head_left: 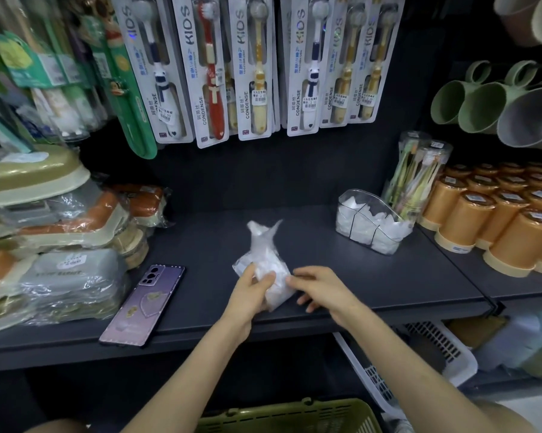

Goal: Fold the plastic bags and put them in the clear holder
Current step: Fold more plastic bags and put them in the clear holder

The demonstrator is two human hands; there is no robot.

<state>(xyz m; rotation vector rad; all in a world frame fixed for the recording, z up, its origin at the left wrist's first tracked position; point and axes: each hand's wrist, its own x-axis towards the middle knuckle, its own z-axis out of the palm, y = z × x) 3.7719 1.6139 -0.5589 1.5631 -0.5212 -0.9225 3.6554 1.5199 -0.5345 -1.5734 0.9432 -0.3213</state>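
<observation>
L hand curls round the plastic bag near shelf front; R hand touches its edge, grip unclear. Slick film could spring open w/ slack hold before reaching clear holder, well apart.

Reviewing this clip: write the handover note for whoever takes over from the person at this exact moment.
Left hand: grips the plastic bag, which lies half folded on the dark shelf, its handles loose at the far end.
Right hand: at the bag's right edge; unclear whether it pinches it.
Clear holder: back right on the shelf, with folded white bags in its compartments.
Done: several bags stowed.
Left: finish folding this bag and put it in the holder.
</observation>
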